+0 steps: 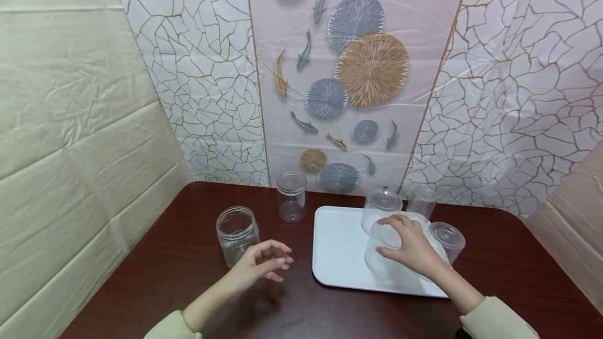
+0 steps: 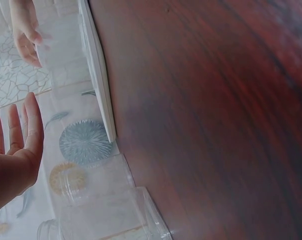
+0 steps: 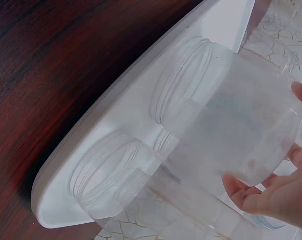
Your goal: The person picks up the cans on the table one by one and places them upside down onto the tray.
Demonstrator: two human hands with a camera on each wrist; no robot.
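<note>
On tray, clear upturned jar

There's room over the left of the white tray, but upturned jars crowd its right, tightly as far as I can tell

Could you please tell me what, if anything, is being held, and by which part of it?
The right hand holds an upside-down clear jar around its raised base end; the left hand holds nothing.
</note>
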